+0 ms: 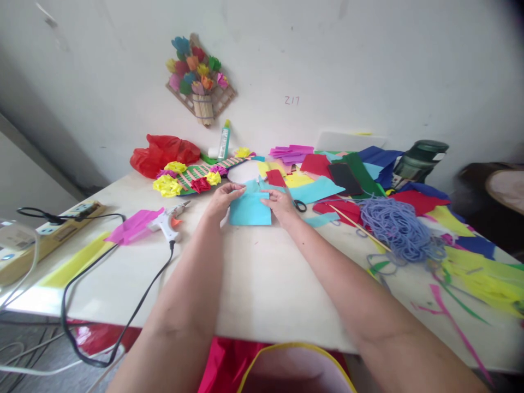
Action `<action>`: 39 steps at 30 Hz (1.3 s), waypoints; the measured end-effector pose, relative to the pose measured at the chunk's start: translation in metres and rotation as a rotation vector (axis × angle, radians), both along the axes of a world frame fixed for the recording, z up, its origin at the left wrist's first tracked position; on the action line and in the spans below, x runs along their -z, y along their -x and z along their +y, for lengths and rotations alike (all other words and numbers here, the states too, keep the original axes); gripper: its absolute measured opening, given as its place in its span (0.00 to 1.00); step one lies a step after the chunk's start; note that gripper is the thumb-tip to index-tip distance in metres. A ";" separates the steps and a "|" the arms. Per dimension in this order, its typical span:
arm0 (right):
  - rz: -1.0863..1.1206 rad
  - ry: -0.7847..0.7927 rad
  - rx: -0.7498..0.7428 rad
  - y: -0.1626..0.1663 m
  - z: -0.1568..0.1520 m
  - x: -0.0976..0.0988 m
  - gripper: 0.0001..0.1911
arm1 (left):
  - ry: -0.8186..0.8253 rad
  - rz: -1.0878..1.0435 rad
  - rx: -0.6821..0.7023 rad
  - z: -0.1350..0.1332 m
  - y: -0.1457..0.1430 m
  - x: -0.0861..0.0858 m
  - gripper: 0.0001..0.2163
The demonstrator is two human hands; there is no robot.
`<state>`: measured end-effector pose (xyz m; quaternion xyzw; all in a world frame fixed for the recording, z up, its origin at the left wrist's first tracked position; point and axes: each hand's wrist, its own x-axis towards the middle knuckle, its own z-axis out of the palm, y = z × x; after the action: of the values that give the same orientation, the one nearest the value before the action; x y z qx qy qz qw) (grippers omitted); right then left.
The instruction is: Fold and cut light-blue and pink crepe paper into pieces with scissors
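A light-blue sheet of paper (250,212) is held up between my two hands over the middle of the table. My left hand (224,200) pinches its upper left edge between thumb and fingers. At the upper right edge, my right hand (280,205) grips the same sheet. Behind it lie more light-blue pieces (317,191) and a small red piece (275,178). Just right of my right hand, the black handle of a pair of scissors (300,206) shows; the blades are mostly hidden.
A white glue gun (167,222) with a black cord lies left, near a power strip (61,234). Behind is a board with paper flowers (192,177). Blue yarn (397,226), a thin stick (360,228), coloured paper scraps and a dark green container (421,161) crowd the right.
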<state>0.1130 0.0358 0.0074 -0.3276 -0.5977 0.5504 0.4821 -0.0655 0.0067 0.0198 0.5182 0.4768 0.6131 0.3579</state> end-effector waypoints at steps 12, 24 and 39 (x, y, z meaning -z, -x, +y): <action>-0.127 0.019 0.037 0.002 -0.001 -0.003 0.19 | 0.152 0.826 -0.597 -0.009 0.001 -0.021 0.20; -0.994 -0.701 0.171 -0.007 -0.005 0.002 0.14 | 0.445 0.540 -0.975 -0.013 0.020 -0.023 0.22; -1.368 -1.060 -0.046 -0.012 -0.012 -0.009 0.15 | 0.587 0.533 -1.187 -0.015 0.009 -0.019 0.17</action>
<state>0.1246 0.0236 0.0160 -0.3067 -0.9408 -0.1093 0.0943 -0.0750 -0.0079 0.0386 0.1857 0.8950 0.4035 -0.0404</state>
